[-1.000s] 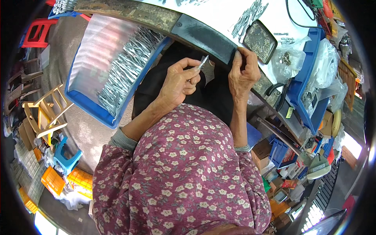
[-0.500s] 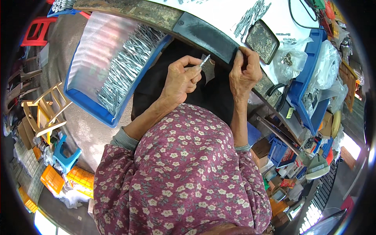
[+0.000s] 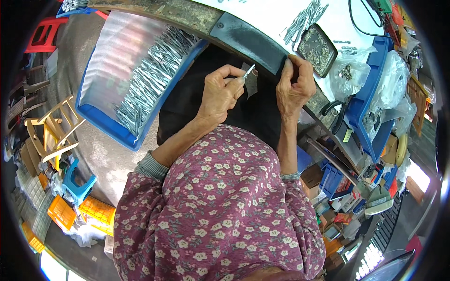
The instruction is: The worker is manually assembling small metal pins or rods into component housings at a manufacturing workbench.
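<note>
My left hand (image 3: 219, 96) is closed, with a slim silver metal piece (image 3: 249, 71) sticking out between thumb and forefinger above my dark lap. Its exact kind is too small to tell. My right hand (image 3: 295, 89) rests at the table edge, fingers curled and thumb against the right end of a dark flat block (image 3: 251, 42). Whatever its fingers pinch, if anything, is hidden. Just beyond it stands a dark tray (image 3: 317, 50) of tiny metal parts. More slim silver pieces (image 3: 303, 21) lie in a loose pile on the white table top.
To my left a blue bin (image 3: 110, 128), lined with white foam sheet, holds many slim silver pieces (image 3: 152, 77). On the right are a clear plastic bag (image 3: 349, 77), a blue crate (image 3: 368, 100) and black-handled scissors (image 3: 335, 112). A wooden chair (image 3: 56, 133) stands on the floor at left.
My left hand has shifted slightly right and up with the metal piece, which still points up and right. My right hand stays at the block's end, and the view has moved a little.
</note>
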{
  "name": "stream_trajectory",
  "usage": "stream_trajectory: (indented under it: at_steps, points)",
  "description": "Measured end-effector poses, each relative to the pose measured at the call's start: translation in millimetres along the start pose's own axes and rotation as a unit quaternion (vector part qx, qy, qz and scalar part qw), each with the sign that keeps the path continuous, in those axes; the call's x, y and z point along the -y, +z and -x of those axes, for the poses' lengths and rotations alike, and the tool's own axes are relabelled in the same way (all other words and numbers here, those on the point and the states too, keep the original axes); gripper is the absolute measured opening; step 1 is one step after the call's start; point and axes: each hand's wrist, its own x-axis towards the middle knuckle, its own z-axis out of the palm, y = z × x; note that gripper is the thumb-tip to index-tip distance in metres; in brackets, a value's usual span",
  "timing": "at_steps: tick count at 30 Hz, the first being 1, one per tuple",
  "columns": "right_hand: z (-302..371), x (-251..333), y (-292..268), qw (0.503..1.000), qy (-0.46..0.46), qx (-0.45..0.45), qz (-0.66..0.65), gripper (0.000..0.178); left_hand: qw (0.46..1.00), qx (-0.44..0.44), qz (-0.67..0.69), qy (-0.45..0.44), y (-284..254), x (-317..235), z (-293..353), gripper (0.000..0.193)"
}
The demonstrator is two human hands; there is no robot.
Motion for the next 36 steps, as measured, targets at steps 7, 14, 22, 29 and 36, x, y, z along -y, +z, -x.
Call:
stream_trajectory:
  at_steps: [7,14,22,29,36]
  points:
    - [-0.1,-3.4,-3.7,0.999,0.019,0.024,-0.037,0.006,0.997,0.040,-0.045,0.038,-4.6,-4.4,-1.6,0.015]
    - [4.5,26.9,-19.4,0.979,0.096,0.090,-0.156,0.009,0.963,0.044,-0.194,0.182,15.5,-15.0,12.4,0.014]
    - [1.9,26.8,-36.3,0.851,0.302,0.119,-0.412,0.021,0.848,0.021,-0.400,0.347,36.1,-20.9,4.1,0.015]
    - [7.6,13.4,-43.8,0.868,0.298,0.070,-0.392,0.019,0.748,0.046,-0.504,0.430,53.4,-16.0,-1.2,0.017]
    - [11.4,2.9,-57.9,0.865,0.301,0.029,-0.401,0.018,0.959,0.143,-0.233,0.078,70.5,-22.5,-4.4,0.011]
